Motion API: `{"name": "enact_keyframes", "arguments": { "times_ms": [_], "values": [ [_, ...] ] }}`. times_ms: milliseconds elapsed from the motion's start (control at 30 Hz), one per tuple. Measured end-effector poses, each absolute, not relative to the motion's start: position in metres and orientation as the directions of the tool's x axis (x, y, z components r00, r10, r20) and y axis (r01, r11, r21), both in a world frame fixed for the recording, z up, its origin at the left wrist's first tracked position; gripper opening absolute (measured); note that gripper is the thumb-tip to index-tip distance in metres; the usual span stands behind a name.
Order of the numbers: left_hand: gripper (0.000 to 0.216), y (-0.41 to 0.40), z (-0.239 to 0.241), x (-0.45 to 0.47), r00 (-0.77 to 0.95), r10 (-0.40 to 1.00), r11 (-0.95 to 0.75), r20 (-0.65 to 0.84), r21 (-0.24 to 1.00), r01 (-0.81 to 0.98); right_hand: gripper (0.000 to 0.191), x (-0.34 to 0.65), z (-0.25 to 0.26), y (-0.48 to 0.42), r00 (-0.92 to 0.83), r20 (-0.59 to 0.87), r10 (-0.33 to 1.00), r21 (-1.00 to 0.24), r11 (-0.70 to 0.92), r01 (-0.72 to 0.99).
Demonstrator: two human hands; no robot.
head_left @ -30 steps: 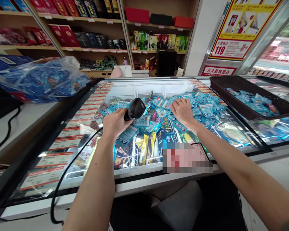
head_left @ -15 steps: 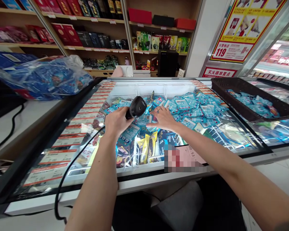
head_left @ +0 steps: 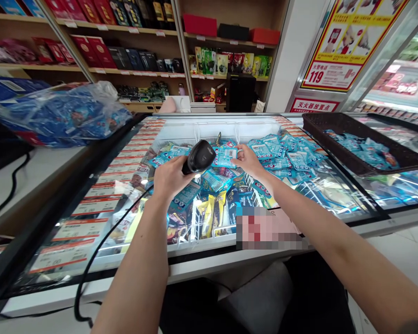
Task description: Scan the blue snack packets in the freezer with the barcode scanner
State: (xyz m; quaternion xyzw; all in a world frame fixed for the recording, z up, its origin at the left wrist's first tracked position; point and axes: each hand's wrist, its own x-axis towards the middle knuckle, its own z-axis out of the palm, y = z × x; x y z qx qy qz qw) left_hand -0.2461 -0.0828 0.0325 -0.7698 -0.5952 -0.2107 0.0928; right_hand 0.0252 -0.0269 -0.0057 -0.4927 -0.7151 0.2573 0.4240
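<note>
My left hand (head_left: 170, 177) grips a black corded barcode scanner (head_left: 199, 157) over the open chest freezer (head_left: 209, 120). Its head points at a small light-blue packet (head_left: 225, 156) with a barcode label facing up. My right hand (head_left: 248, 160) pinches that packet by its right edge, lifted just above the heap of similar blue packets (head_left: 282, 155) filling the freezer's right half. Yellow and dark wrapped ice creams (head_left: 212, 211) lie in wire compartments below my hands.
A black tray (head_left: 337, 121) holding more blue packets rests on the freezer glass at the right. A clear bag of blue packs (head_left: 62, 113) sits on the counter at the left. The scanner cable (head_left: 90, 264) hangs over the freezer front. Shelves of boxed goods stand behind.
My right hand moved from the pile at the right toward the scanner, picked up one blue packet and now holds it before the scanner head. The left hand stayed nearly still.
</note>
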Motion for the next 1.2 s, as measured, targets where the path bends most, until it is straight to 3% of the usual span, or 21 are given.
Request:
{"name": "enact_keyframes", "arguments": {
  "times_ms": [133, 500, 1200],
  "values": [
    [0.041, -0.085, 0.031, -0.24, 0.248, 0.87, -0.33, 0.427, 0.129, 0.935, 0.043, 0.027, -0.012, -0.026, -0.158, 0.365, 0.917, -0.836, 0.398, 0.377],
    [0.032, -0.089, 0.032, -0.227, 0.355, 0.854, -0.428, 0.381, 0.124, 0.895, 0.033, 0.026, -0.022, -0.019, -0.139, 0.405, 0.904, -0.81, 0.425, 0.403],
    [0.033, -0.091, 0.032, -0.221, 0.416, 0.844, -0.464, 0.339, 0.069, 0.883, 0.037, 0.026, -0.023, -0.017, -0.14, 0.41, 0.901, -0.816, 0.431, 0.386]
  ]
}}
